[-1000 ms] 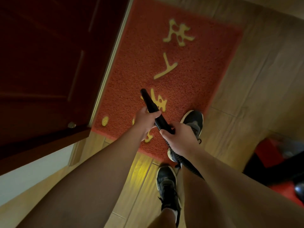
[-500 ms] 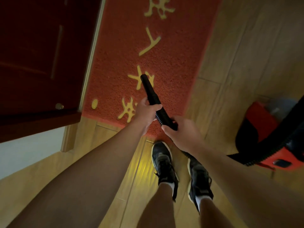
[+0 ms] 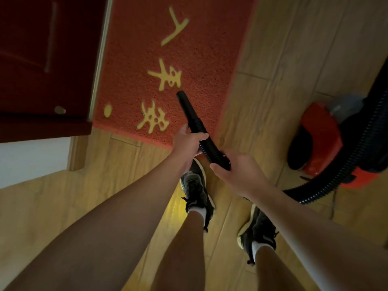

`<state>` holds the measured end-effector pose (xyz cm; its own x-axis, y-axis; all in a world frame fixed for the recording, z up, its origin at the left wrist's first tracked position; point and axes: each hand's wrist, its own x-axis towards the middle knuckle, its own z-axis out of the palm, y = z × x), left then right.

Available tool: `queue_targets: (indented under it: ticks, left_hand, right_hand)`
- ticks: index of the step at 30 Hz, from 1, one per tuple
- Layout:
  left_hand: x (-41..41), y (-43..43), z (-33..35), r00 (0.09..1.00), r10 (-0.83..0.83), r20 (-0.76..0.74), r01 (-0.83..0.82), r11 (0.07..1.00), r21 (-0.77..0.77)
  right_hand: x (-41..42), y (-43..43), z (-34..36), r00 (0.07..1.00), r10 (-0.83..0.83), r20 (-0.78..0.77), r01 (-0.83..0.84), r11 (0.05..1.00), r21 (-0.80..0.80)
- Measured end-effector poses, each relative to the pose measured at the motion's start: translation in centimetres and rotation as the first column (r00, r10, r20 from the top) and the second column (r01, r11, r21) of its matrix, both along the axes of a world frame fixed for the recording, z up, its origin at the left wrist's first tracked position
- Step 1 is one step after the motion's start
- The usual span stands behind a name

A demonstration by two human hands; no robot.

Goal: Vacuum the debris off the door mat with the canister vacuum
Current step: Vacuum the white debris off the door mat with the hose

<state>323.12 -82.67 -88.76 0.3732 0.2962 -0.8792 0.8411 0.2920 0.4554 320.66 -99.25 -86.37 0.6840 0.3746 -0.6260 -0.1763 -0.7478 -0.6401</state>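
A red door mat (image 3: 199,59) with yellow characters lies on the wooden floor beside the door. A black vacuum nozzle (image 3: 190,111) points down at the mat's near right part. My left hand (image 3: 186,143) grips the nozzle where it joins the ribbed black hose (image 3: 344,171). My right hand (image 3: 237,169) grips the hose just behind, over the floor off the mat. The hose loops right to the red and black canister vacuum (image 3: 321,141) standing on the floor. No debris is plainly visible on the mat.
A dark red door (image 3: 46,59) stands along the mat's left edge, with a pale wall (image 3: 31,158) below it. My two feet in dark sneakers (image 3: 195,190) stand on the wooden floor (image 3: 283,59) just short of the mat.
My feet have stepped back off the mat onto the floor. The nozzle and both hands have drawn toward the mat's near right corner. The canister has come into view at the right.
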Motion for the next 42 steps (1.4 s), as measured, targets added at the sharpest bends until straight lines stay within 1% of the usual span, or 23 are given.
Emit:
queue_targets:
  ticks: [3,10,14,22,27,33,39,42]
  left_hand:
    - [-1.1,-2.6,0.1,1.000,-0.014,0.024,0.014,1.000,-0.010]
    - [-3.1,-8.7,-0.4,0.995,-0.055,0.088,0.057,0.998,-0.016]
    - [-4.1,-11.8,-0.9,0.983,-0.129,0.128,0.131,0.991,-0.008]
    - [-5.1,-16.8,-1.5,0.961,-0.254,0.110,0.252,0.967,0.030]
    - [-5.4,-19.3,-1.7,0.958,-0.265,0.108,0.264,0.964,0.029]
    - [-5.7,-22.4,-2.2,0.948,-0.304,0.091,0.300,0.952,0.054]
    - [-6.0,-25.0,-2.3,0.936,-0.328,0.126,0.321,0.944,0.070]
    - [-5.9,-25.9,-2.4,0.925,-0.352,0.143,0.345,0.936,0.067]
  right_hand:
    - [-1.2,-2.8,0.2,1.000,0.028,0.008,-0.027,1.000,-0.009]
    - [-3.7,-8.9,-0.3,1.000,-0.030,-0.010,0.030,0.999,0.019]
    - [-5.0,-12.1,-0.8,0.998,-0.048,-0.029,0.048,0.999,0.021]
    - [-6.8,-17.2,-1.7,0.998,-0.068,-0.013,0.068,0.997,-0.021]
    - [-7.4,-19.7,-2.2,0.996,-0.084,-0.022,0.084,0.996,-0.029]
    - [-8.1,-22.7,-2.7,0.986,-0.156,-0.054,0.154,0.987,-0.038]
    - [-8.4,-25.2,-3.5,0.981,-0.190,-0.040,0.185,0.977,-0.106]
    - [-8.6,-26.1,-3.9,0.975,-0.222,-0.034,0.216,0.969,-0.116]
